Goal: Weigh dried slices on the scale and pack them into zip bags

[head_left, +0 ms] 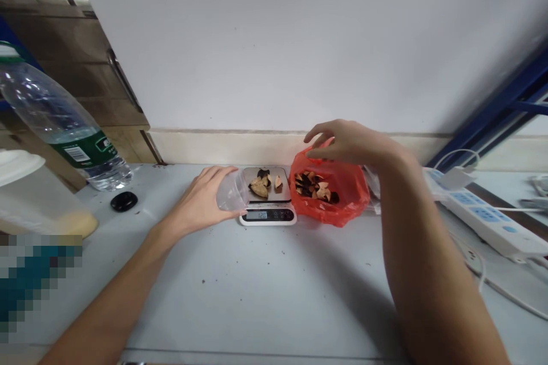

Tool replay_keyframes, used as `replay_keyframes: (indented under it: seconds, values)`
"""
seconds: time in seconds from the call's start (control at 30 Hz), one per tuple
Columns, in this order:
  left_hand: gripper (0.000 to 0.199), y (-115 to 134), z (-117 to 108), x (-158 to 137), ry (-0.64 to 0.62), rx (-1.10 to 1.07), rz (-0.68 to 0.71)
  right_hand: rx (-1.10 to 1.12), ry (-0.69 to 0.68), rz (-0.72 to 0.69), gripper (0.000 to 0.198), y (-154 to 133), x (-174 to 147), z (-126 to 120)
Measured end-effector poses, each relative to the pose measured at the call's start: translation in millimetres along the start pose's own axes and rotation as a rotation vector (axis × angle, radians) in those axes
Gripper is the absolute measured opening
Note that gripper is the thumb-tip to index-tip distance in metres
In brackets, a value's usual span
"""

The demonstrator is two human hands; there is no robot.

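Note:
My left hand (205, 197) is wrapped round a clear plastic cup (232, 193), tilted beside a small digital kitchen scale (250, 221). Several dried, curled pieces, brown, tan and black, like peel or shell (259, 187), lie on the scale's metal plate. Digits show on its display, too small to read surely. Right of the scale stands an open red plastic bag (353, 194) with more such dried pieces (314, 187) inside. Over the bag's back rim hovers my right hand (331, 138), its fingers apart and nothing visible in them.
At the left are a large water bottle (85, 145), a white-lidded container (38, 199) and a round black lid (124, 201). A power strip (492, 217) with white cables lies at the right. Behind the table (257, 296) rises a white wall (274, 51).

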State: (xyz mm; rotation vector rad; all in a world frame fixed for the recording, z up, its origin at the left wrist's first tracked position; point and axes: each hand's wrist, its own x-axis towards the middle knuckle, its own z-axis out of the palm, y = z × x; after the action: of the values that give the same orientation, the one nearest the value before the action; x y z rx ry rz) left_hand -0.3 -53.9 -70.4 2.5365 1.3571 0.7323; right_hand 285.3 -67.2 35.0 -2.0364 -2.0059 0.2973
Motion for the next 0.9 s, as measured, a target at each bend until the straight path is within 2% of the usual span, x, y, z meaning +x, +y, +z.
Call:
replay_keyframes:
  seconds: [0.3,0.57,0.9]
  values:
    - [0.071,-3.1,-5.7,-0.3,0.033,0.008,-0.043,0.08,0.011,-0.111,0.028,-21.5,0.0,13.9]
    - [0.066,-3.9,-5.3,-1.0,0.055,0.009,-0.025,0.128,0.01,-0.2,0.03,-27.1,11.6,31.8]
    - [0.065,-2.0,-3.4,-0.2,0.032,0.008,-0.023,0.141,-0.116,-0.179,0.034,-30.4,19.2,44.0]
